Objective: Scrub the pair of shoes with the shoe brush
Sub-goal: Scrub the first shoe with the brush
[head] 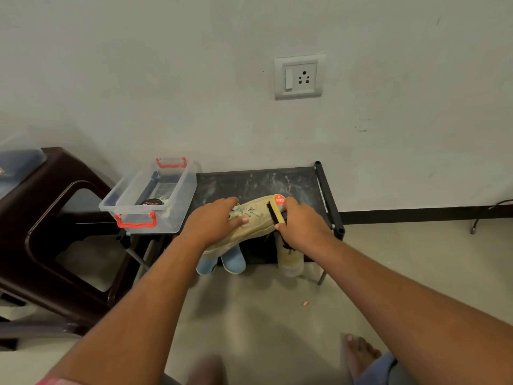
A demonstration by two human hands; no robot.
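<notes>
Head view looks down along two bare forearms to a low black rack [249,183] standing against a pale wall. On the rack's dusty top shelf lies a tan lace-up shoe [256,227], set at a slant with one end hanging over the front edge. The left hand [213,222] presses down on its laced upper, with fingers [228,202] curled over the far side and the thumb lying across the laces. The right hand [302,227] grips a shoe brush [276,208] with a yellow back and a red label. Its fingers [288,203] are wrapped around the handle and its dark bristles are set against the side of the shoe, just beside the laces. On the lower shelf, under the right hand, the second tan shoe [290,261] pokes out, and a pair of light blue shoes [233,261] sits to its left. A clear plastic box [181,197] with red handles stands open on the left end of the top shelf, and a dark round tin [152,202] lies inside. Left of the rack is a dark brown plastic stool [36,226]. A switch and socket plate [299,76] is fixed to the wall above. A bare foot [358,354] rests on the floor near the bottom edge.
</notes>
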